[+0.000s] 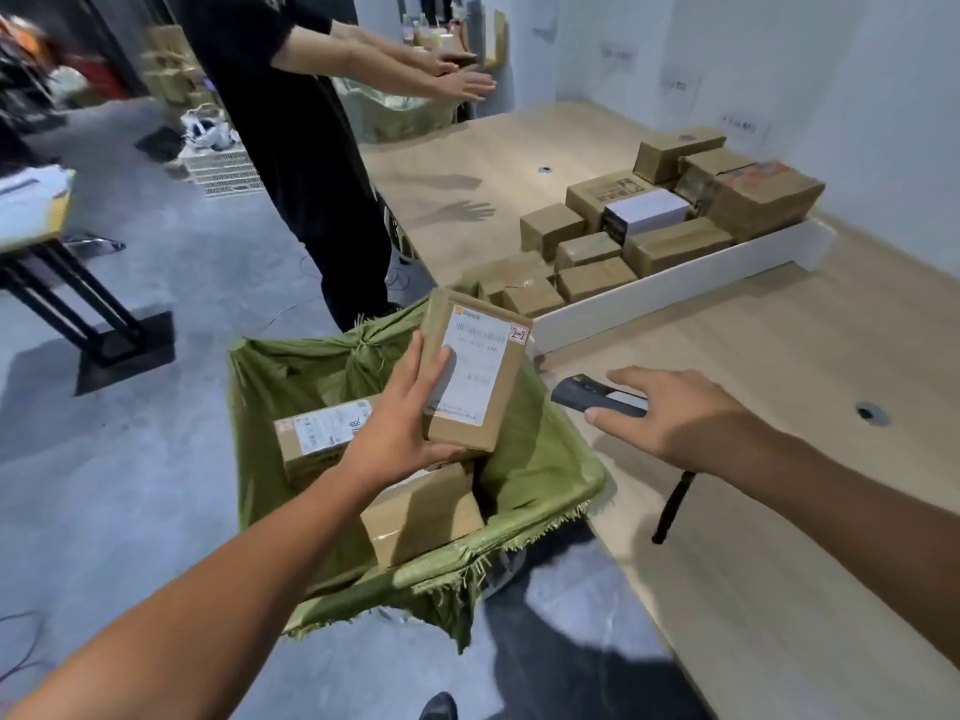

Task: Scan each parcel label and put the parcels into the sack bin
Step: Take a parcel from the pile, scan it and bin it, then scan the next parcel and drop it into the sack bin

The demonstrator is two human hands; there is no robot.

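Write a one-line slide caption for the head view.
Left hand holds a labelled brown cardboard parcel over the green woven sack bin while the right hand grips a dark handheld scanner.

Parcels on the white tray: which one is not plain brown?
The white-topped box with a dark side, in the middle of the white tray. The other parcels around it are brown cardboard or brown-taped.

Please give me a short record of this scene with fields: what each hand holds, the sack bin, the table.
left hand: holds a brown cardboard parcel upright over the bin, white label facing the camera
right hand: grips a dark handheld scanner, aimed toward the parcel
sack bin: green woven sack, two brown boxes inside
table: light wood, white tray of brown boxes
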